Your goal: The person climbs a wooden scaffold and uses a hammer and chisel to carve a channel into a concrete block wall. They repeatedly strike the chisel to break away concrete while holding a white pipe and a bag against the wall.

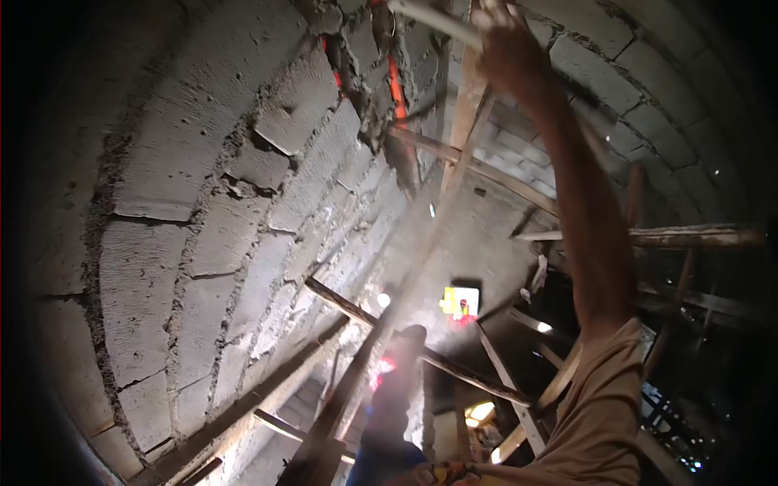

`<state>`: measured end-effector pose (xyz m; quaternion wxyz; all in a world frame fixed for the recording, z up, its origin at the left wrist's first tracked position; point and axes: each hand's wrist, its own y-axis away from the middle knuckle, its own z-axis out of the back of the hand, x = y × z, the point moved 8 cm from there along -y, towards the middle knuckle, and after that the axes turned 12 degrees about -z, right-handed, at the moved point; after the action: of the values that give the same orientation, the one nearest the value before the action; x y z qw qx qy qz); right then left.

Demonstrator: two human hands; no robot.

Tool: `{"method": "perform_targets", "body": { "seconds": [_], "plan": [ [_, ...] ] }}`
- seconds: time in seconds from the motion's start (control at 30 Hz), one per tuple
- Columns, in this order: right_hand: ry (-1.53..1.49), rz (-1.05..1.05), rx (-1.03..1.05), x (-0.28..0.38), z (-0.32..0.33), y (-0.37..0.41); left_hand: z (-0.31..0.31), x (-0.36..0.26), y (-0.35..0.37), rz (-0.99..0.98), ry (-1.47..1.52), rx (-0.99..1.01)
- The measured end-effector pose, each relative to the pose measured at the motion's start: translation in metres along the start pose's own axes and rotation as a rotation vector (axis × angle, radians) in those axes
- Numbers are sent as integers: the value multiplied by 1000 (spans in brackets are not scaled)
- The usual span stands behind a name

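My right arm is stretched up to the top of the view. There my right hand [506, 44], blurred, is closed around a pale, bar-like handle [438, 22] that points left toward the broken block wall. The handle's other end is cut off by the frame edge, so its kind does not show. Just left of and below the hand, orange-red pipes [396, 85] lie in a rough channel in the wall [304, 97]. At the bottom edge, by my shirt, a small yellow and dark thing [444, 473] shows with skin-coloured shapes beside it, perhaps my left hand; its fingers are not clear.
Below me, wooden poles and beams [344, 405] cross as a scaffold, with a long post [466, 121] rising beside the wall. My shoe [409, 336] is near a beam. Far down on the floor lies a bright yellow and white box-like thing [460, 301]. Dust hangs in the light.
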<state>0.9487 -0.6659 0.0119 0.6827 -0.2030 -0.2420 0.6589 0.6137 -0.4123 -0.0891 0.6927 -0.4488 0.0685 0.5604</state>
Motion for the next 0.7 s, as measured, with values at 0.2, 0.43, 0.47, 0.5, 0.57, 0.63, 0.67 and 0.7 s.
{"method": "perform_targets", "body": {
  "seconds": [0.2,0.43,0.47,0.5,0.57,0.63,0.67,0.7],
  "plan": [
    [131,241,185,9,-60,-87,1,14,-17,94,-26,20],
    [198,188,247,-33,-139,-96,-3,24,-40,117,-65,-11],
    [239,107,346,-40,-149,-95,-4,27,-42,128,-73,-13],
    [282,23,440,-44,-152,-96,-4,29,-46,128,-77,-16],
    [343,86,439,-37,-146,-94,-4,33,-53,143,-85,-16],
    [395,153,423,-22,-130,-88,-6,38,-60,157,-97,-23],
    [267,288,106,-5,-94,-77,-6,42,-63,159,-112,-27],
    [199,301,33,-2,-87,-75,-8,46,-66,162,-123,-43]
  ]
}}
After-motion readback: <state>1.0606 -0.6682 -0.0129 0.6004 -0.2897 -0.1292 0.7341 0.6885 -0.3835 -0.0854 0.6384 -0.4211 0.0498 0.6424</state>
